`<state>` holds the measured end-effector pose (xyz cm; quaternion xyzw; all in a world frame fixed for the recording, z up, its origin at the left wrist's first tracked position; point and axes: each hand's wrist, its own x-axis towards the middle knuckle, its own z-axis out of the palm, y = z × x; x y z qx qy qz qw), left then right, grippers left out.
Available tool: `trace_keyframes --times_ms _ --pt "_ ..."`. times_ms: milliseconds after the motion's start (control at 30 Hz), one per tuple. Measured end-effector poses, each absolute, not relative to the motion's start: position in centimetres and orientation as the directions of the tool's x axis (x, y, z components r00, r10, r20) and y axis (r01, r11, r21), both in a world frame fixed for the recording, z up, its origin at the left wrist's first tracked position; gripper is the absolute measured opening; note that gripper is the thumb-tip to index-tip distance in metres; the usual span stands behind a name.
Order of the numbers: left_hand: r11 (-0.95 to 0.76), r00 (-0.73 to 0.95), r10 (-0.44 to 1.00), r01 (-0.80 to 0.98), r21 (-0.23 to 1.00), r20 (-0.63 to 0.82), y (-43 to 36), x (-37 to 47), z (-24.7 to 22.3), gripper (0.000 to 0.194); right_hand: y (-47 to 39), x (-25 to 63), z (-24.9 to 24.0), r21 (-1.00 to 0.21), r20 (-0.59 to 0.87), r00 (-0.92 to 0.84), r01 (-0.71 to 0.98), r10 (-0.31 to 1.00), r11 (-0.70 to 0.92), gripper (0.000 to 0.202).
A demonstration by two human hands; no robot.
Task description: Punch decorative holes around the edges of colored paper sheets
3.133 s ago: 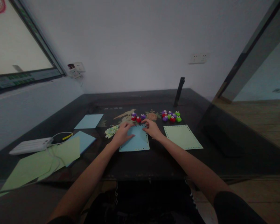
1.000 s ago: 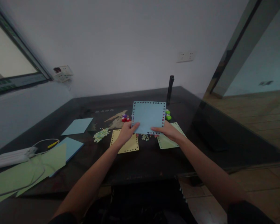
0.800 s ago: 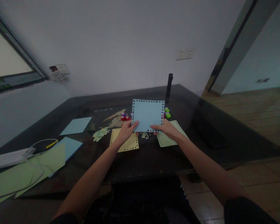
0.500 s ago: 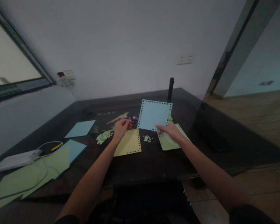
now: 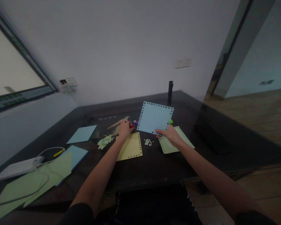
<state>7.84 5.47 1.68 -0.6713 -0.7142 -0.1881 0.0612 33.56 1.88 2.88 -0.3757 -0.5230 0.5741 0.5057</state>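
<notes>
In my right hand (image 5: 170, 134) is a light blue sheet of paper (image 5: 154, 117), its edges lined with small punched holes. Thumb and fingers pinch its lower right corner, and the sheet is raised and tilted above the table. My left hand (image 5: 124, 129) is curled at a small red paper punch (image 5: 131, 126); its fingertips are partly hidden. Beside these fingers are a purple punch (image 5: 126, 121) and another purple punch (image 5: 135, 122). Below my left wrist lies a yellow sheet (image 5: 133, 147) with punched edges. A pale green punched sheet (image 5: 170, 147) lies under my right hand.
Paper cutouts lie in a large pile (image 5: 105, 141) and a small pile (image 5: 148, 142) on the dark table (image 5: 152, 175). Blue sheets (image 5: 81, 134), green sheets (image 5: 37, 178) and a corded white power strip (image 5: 18, 165) are at left. A black cylinder (image 5: 170, 92) stands at the back.
My left hand has reached slightly forward and down over the punches. The blue sheet, still in my right hand, has tilted a little. The camera view has shifted slightly.
</notes>
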Motion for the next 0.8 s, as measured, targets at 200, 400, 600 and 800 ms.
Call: trace_keyframes --times_ms 200,400,600,800 --pt "-0.05 -0.026 0.93 0.979 0.197 0.367 4.9 7.6 2.4 0.026 1.8 33.7 2.8 -0.977 0.108 -0.227 -0.203 0.968 0.061 0.029" --pt "-0.265 -0.135 0.881 0.653 0.71 0.453 2.7 8.6 3.7 0.032 1.3 33.6 3.4 -0.956 0.114 -0.197 -0.287 0.974 0.054 0.032" --pt "-0.2 -0.122 0.976 -0.201 0.959 0.178 -0.5 12.7 4.2 0.041 0.6 32.6 5.7 -0.91 0.135 -0.114 -0.408 0.984 0.078 0.036" --pt "0.084 0.026 0.996 -0.47 0.879 -0.081 -3.0 13.9 4.4 0.036 0.7 30.8 6.1 -0.883 0.172 -0.044 -0.451 0.984 0.134 0.043"
